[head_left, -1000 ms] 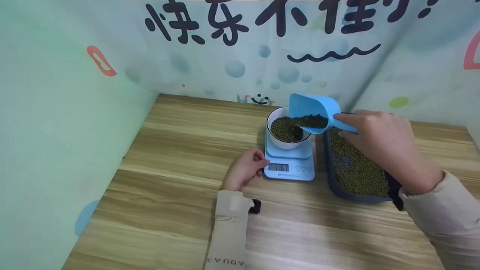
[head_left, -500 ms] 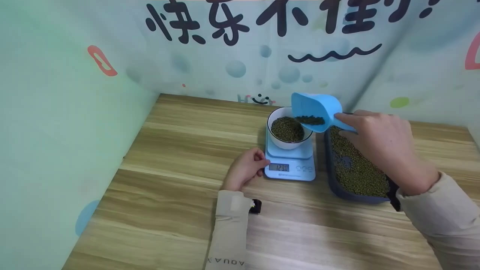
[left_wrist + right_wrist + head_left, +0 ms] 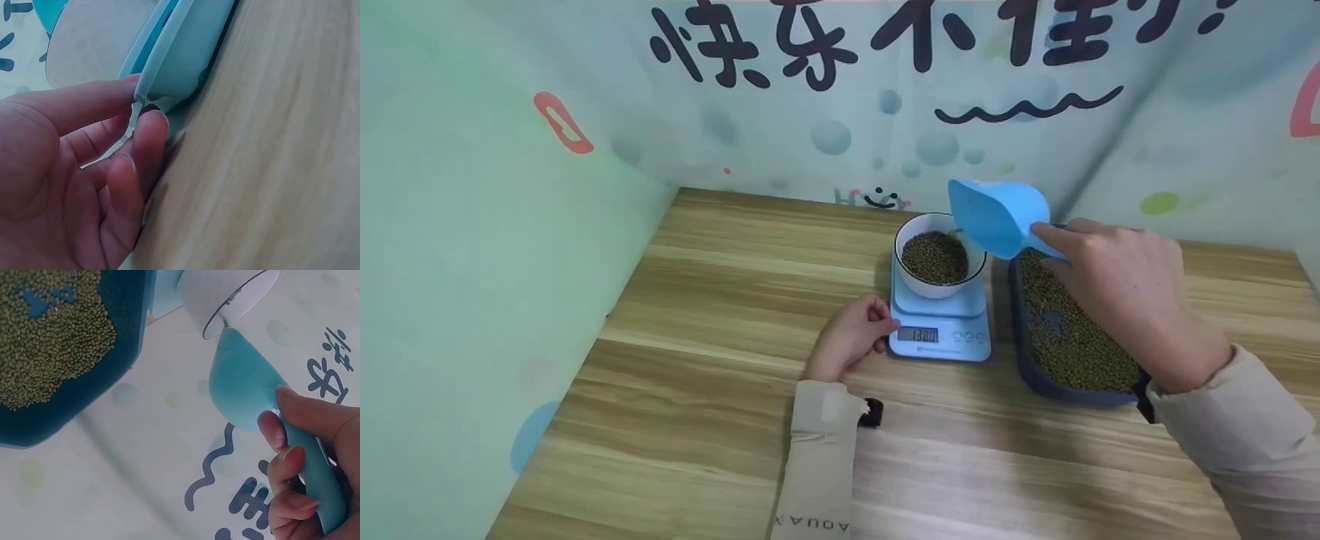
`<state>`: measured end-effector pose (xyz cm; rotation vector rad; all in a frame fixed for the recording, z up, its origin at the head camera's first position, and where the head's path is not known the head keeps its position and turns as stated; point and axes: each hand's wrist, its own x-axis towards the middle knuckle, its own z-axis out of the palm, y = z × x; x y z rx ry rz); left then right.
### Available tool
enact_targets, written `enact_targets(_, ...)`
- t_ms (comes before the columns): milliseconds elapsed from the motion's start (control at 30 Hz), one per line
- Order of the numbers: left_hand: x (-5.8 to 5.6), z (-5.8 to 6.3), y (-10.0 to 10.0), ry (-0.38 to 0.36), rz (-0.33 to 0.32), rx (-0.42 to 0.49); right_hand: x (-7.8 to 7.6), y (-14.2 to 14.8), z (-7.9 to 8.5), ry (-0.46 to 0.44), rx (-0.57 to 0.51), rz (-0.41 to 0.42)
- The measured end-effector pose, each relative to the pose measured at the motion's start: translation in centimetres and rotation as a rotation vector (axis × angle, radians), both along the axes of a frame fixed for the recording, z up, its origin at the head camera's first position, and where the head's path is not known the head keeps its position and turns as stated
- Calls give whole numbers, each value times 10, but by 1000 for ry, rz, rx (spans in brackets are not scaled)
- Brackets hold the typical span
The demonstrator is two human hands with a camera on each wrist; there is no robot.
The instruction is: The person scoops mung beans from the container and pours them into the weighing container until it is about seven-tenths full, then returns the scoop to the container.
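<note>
Nearest to us, two pale sleeves (image 3: 821,457) reach in over the wood-grained worktop (image 3: 697,322), the left one printed with letters. Beyond its cuff we see the left hand (image 3: 851,334), pinching the near left corner of a light blue kitchen scale (image 3: 939,307); in the left wrist view the thumb lies on the top edge and a fingertip sits against the side. The scale lies flat, its display (image 3: 918,335) lit with digits too blurred for us to read surely.

To the right of the scale, just beside it and apart, stands a dark blue tub (image 3: 1076,395) of green beans (image 3: 1080,345), a bare patch of its bottom showing. Above the tub we find the right hand (image 3: 1125,281) grasping the handle of a blue scoop (image 3: 997,221), fingers wrapped round it. The scoop tips down toward a white bowl (image 3: 928,287), its lip at the bowl's right rim; we cannot tell whether they touch. The dark-rimmed bowl stands upright on the scale's platform, partly filled with beans.

Farthest off, we see a pale backdrop (image 3: 780,142) with large black characters (image 3: 817,49).
</note>
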<state>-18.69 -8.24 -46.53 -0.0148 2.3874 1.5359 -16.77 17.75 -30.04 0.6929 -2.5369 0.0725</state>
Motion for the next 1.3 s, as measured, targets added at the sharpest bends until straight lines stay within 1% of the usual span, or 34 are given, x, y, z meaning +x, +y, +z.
enact_targets(233,0,-1,0,-10,0,11,2,2,-5,1,-8,4)
enact_targets(333,0,-2,0,-4,-1,14,3,5,-6,-24,-36,-4)
enact_targets(467,1,-1,1,6,-5,18,9,14,-11,-84,-137,-25)
enact_targets(600,1,-1,2,9,-4,13,20,26,-23,-157,-277,-60)
enact_targets(667,1,0,3,8,-7,9,28,32,-32,-195,-349,-95)
enact_targets(767,2,1,3,1,-10,7,43,39,-44,-253,-462,-176)
enact_targets(867,1,2,3,-4,-4,0,56,44,-53,-300,-538,-238)
enact_targets(967,1,2,2,-7,-1,-14,68,48,-60,-327,-563,-290)
enact_targets(1133,0,1,2,-5,-12,-28,88,55,-66,-358,-606,-412)
enact_targets(1233,0,1,1,-12,-10,-18,99,58,-70,-382,-638,-475)
enact_targets(1300,-1,2,-1,-16,-3,-2,103,61,-73,-406,-662,-509)
